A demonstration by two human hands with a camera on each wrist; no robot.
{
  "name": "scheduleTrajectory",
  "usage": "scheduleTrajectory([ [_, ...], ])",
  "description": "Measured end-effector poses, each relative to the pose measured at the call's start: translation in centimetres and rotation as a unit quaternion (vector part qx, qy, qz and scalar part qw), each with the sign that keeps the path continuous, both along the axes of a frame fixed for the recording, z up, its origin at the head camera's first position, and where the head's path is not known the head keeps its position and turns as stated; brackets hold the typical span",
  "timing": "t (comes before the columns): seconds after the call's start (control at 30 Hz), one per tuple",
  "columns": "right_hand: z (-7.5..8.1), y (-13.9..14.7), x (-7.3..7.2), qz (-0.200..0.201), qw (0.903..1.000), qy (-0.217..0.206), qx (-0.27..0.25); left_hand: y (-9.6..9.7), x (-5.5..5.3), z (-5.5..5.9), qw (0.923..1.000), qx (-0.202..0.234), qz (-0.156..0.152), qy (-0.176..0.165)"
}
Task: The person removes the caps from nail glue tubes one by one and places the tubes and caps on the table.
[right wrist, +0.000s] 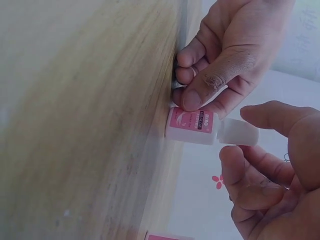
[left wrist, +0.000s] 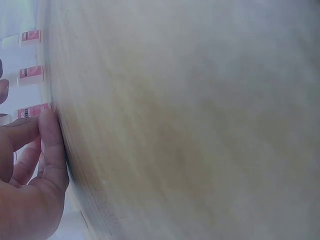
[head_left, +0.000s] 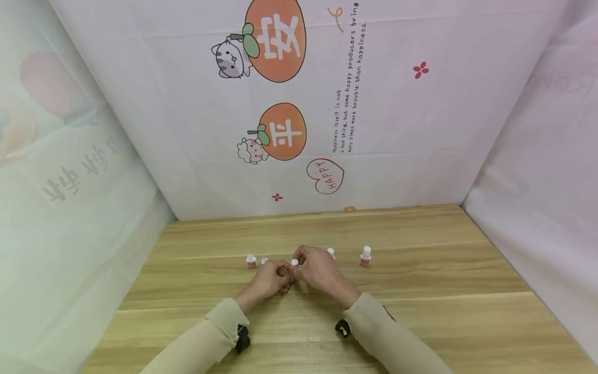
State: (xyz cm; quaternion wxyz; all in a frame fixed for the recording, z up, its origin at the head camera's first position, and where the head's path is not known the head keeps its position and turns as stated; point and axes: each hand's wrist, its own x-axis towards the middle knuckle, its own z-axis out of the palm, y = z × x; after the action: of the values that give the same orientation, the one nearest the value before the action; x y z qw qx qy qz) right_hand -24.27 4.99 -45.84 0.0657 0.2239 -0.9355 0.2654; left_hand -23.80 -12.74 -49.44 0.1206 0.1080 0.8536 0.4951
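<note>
A small white glue bottle (right wrist: 192, 125) with a pink label stands on the wooden table between the two hands. My left hand (head_left: 268, 279) holds it low at its side, with the thumb and a finger against the bottle body in the right wrist view. My right hand (head_left: 319, 267) has its thumb and a fingertip on opposite sides of the bottle's white cap (right wrist: 239, 131), pinching it. In the left wrist view the left fingers partly cover the bottle's label (left wrist: 32, 111).
On the wooden table (head_left: 397, 311), similar bottles stand in a row: one at the far left (head_left: 251, 261), one beside the left hand (head_left: 264, 261), one behind the right hand (head_left: 330, 253) and one farther right (head_left: 366, 256). A printed white cloth (head_left: 397, 130) hangs behind.
</note>
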Motion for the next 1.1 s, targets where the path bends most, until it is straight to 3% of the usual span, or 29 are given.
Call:
scheduleTrajectory([
  [0.3,-0.16,-0.04,-0.08,0.004,0.9996,0.018,0.023,-0.01,-0.11,-0.13,1.0,0.004,0.001,0.002],
  [0.87,-0.17,-0.13,-0.02,-0.01,0.9998,-0.002,0.015,-0.02,-0.1,-0.23,1.0,-0.002,0.0,0.005],
  [1.1,-0.16,-0.19,-0.02,-0.006,0.9997,0.011,0.023,-0.03,-0.17,-0.24,1.0,-0.002,-0.001,0.006],
])
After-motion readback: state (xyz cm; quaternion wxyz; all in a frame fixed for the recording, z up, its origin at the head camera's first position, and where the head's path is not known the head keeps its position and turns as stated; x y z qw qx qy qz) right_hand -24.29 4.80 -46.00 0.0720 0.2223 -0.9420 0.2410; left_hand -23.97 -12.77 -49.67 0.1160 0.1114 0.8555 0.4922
